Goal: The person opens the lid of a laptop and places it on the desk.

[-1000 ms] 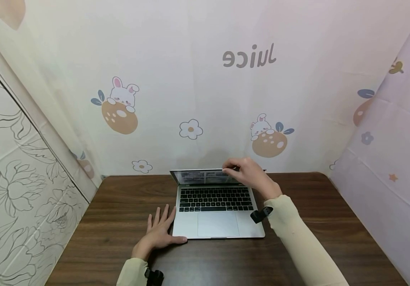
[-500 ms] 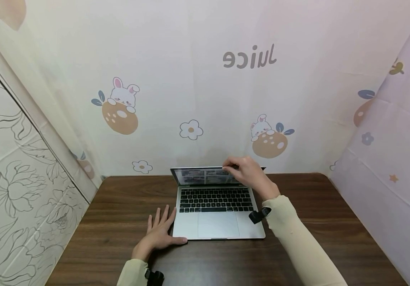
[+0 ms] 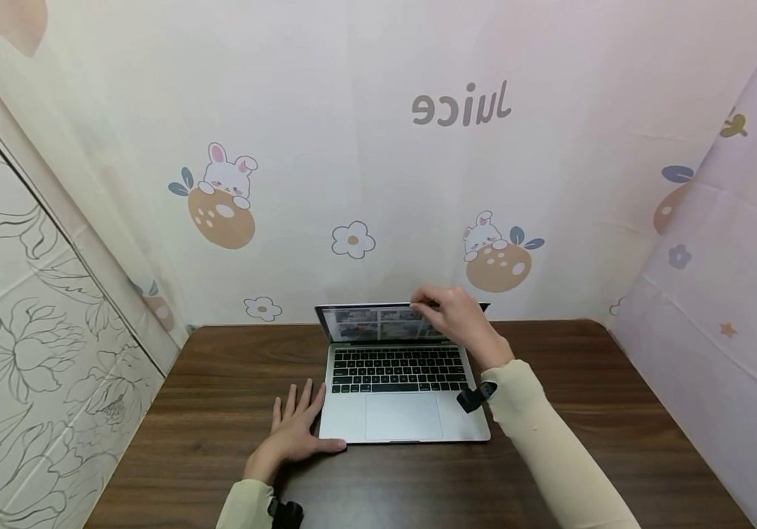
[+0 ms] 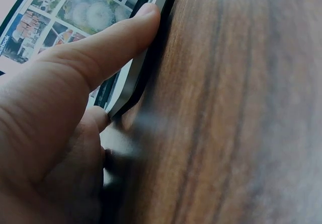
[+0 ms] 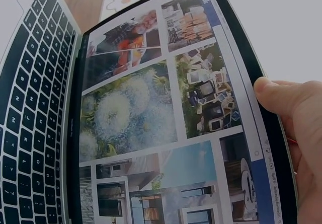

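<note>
A silver laptop (image 3: 341, 415) with black keys (image 3: 394, 367) stands unfolded on the wooden table. Its lit screen (image 3: 368, 323) leans back and shows photo tiles, clearest in the right wrist view. My right hand (image 3: 456, 316) pinches the top edge of the lid; there the thumb (image 5: 271, 94) lies on the dark bezel and the other fingers are behind. My left hand (image 3: 294, 435) rests with spread, straight fingers at the laptop's left side, its thumb (image 4: 121, 40) along the front left corner.
The brown wooden table (image 3: 219, 397) carries the laptop near its back edge. A pale curtain (image 3: 378, 184) printed with rabbits, fruit and flowers hangs behind, and a flower-patterned panel (image 3: 28, 345) stands at the left. Small black cameras (image 3: 477, 397) sit on both wrists.
The lid has tilted farther back, showing more of its screen. My right hand has risen slightly with the lid's edge. The left hand has stayed in place.
</note>
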`<state>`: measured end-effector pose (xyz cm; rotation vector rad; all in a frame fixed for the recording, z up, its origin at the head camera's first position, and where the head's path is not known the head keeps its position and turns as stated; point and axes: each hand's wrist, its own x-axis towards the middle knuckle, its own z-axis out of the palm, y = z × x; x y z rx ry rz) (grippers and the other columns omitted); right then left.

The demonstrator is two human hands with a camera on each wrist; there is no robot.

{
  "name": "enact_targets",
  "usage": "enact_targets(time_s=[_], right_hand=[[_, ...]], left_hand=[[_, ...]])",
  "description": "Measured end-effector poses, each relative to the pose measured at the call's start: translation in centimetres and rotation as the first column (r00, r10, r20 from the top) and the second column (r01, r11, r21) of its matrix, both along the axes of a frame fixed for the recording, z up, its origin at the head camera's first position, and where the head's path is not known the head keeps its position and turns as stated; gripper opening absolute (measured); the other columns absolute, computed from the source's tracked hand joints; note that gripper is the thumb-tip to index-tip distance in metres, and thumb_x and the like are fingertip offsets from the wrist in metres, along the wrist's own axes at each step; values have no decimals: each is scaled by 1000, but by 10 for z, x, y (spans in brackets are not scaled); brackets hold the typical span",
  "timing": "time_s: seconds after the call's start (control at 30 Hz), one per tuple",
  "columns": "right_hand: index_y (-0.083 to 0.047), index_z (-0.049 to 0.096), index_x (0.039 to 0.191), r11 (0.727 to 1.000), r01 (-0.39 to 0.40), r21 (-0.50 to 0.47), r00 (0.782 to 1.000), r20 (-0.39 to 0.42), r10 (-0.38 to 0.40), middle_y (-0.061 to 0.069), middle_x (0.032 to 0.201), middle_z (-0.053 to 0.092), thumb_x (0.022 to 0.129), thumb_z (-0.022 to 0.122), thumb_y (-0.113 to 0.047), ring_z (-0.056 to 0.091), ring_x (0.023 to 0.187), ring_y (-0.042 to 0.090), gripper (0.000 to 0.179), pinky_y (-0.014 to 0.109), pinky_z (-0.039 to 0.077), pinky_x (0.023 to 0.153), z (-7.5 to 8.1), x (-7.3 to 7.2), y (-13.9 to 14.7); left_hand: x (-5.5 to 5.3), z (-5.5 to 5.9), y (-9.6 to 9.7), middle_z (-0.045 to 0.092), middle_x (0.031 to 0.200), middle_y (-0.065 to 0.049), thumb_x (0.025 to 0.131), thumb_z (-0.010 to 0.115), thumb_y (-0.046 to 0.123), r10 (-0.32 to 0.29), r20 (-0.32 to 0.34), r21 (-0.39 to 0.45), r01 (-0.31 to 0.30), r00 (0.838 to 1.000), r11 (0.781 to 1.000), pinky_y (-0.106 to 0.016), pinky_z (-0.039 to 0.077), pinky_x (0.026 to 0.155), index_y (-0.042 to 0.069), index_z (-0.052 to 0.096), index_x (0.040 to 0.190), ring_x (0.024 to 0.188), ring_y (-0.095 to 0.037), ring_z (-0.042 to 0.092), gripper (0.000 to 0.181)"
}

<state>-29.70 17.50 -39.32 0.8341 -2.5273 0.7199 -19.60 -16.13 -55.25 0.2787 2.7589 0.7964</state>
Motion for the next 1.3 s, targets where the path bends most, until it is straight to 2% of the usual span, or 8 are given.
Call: enact_targets(time_s=[0.2,0.47,0.63,0.83,1.0,1.13,1.3], right_hand=[[-18,75,103,999,41,-12,999,-35,-41,0,92,79,99,72,-22,72,72,13,7,35,58,62,-1,-2,-4],[-15,74,104,997,59,-40,998,-17,-59,3,95,79,99,72,-18,75,76,17,6,38,61,67,-1,-6,-6],[-13,73,104,997,62,-56,998,-26,-63,5,97,80,99,71,-17,75,79,18,7,39,61,69,-1,-10,-8],[-13,73,104,995,78,-55,997,-22,-79,5,98,79,99,70,-17,75,81,19,6,40,61,70,-2,-13,-10],[-13,73,104,996,78,-53,997,-13,-79,5,99,79,100,70,-17,75,80,19,6,40,61,70,-1,-16,-10],[-14,72,104,996,81,-46,997,-5,-81,4,99,79,100,69,-17,74,78,18,6,39,60,68,-1,-18,-10],[-14,71,105,995,87,-40,996,10,-87,5,100,79,101,68,-17,75,82,20,6,41,61,72,0,-20,-11]], left_hand=[[-1,-5,-1,4,174,-14,68,74,82,3,1,9,-3,1000,1000,-66,-15,121,23,18,167,159,-43,-10,128],[-3,-13,-1,5,174,-11,66,75,83,18,-20,12,-18,1000,1000,-65,-14,122,23,21,166,159,-42,-10,128],[-2,-11,-1,6,174,-11,67,77,80,20,-17,12,-20,1000,1000,-66,-13,122,23,22,166,159,-42,-9,127],[-3,-14,-1,6,174,-11,67,76,81,23,-29,5,-23,999,1000,-65,-13,122,23,22,166,159,-43,-9,127],[-2,-11,-2,5,174,-10,68,75,81,19,-20,-5,-19,1000,1000,-64,-14,122,25,20,166,159,-42,-9,126],[0,-7,-1,6,174,-14,68,75,82,5,-11,12,-5,1000,1000,-65,-16,121,24,18,167,159,-44,-10,127],[-1,-8,-1,5,174,-13,67,75,82,17,-10,4,-17,1000,1000,-66,-14,121,23,19,166,159,-43,-10,128]])
